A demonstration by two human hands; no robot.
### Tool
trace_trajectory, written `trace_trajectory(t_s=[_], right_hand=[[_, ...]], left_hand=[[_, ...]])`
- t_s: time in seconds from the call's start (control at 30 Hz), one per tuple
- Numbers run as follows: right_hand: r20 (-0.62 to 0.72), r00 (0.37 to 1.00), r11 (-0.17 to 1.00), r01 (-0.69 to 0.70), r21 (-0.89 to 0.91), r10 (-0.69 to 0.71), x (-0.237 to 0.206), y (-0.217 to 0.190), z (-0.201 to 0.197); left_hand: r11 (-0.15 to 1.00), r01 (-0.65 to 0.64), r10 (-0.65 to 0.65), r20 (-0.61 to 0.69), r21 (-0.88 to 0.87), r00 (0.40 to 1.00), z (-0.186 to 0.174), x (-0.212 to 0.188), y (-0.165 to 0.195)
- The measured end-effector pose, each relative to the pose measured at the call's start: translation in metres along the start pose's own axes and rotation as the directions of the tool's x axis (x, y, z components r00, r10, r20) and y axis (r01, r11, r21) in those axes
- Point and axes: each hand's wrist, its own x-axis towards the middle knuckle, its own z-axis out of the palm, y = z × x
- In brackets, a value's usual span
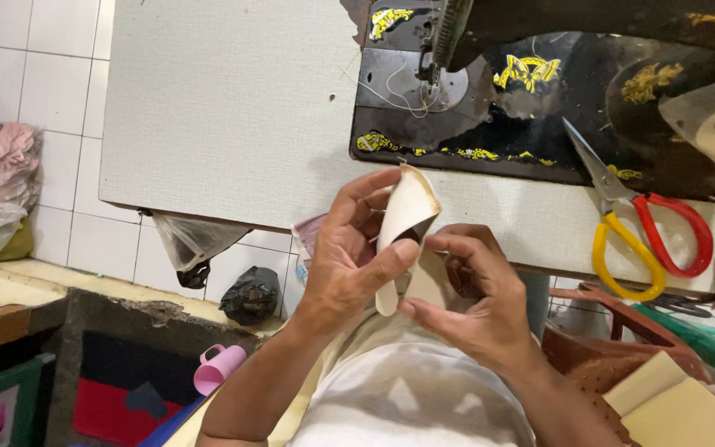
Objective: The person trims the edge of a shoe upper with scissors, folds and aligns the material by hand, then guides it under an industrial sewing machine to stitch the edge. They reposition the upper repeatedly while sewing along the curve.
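Head view | cream folded piece (403, 223): long axis near-to-far, folded tip far, held before the table's near edge | left hand (345, 257): closed on its left side | right hand (473, 290): fingertips pinching its right edge | scissors (639, 232): right, on table (225, 108)

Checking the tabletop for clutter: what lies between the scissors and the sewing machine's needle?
In the head view, only the machine's black, gold-patterned bed and loose thread lie between the needle and the scissors.
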Motion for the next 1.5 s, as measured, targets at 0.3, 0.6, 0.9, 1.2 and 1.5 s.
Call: trace_trajectory(t_s=[0.3, 0.6, 0.9, 1.2, 1.5], right_hand=[[-0.052, 0.995, 0.987, 0.08, -0.141, -0.088, -0.013, 0.004, 0.002], [-0.382, 0.906, 0.983, -0.171, 0.068, 0.184, -0.03, 0.03, -0.028], [-0.427, 0.894, 0.989, -0.145, 0.004, 0.133, -0.039, 0.021, -0.027], [-0.351, 0.927, 0.99, -0.135, 0.026, 0.136, -0.037, 0.017, -0.002], [-0.499, 0.867, 1.0, -0.012, 0.016, 0.018, -0.034, 0.027, -0.023]], left_hand=[[0.993, -0.031, 0.031, -0.003, -0.117, 1.0, 0.011, -0.011, -0.012], [0.988, -0.128, 0.117, -0.12, -0.083, 0.986, 0.005, -0.012, -0.017], [0.99, -0.121, 0.113, -0.11, -0.07, 0.988, 0.01, -0.014, -0.021], [0.961, 0.003, -0.025, -0.076, -0.277, 0.997, 0.014, -0.018, -0.036], [0.984, -0.048, 0.064, -0.092, 0.169, 0.994, -0.002, -0.013, -0.041]])
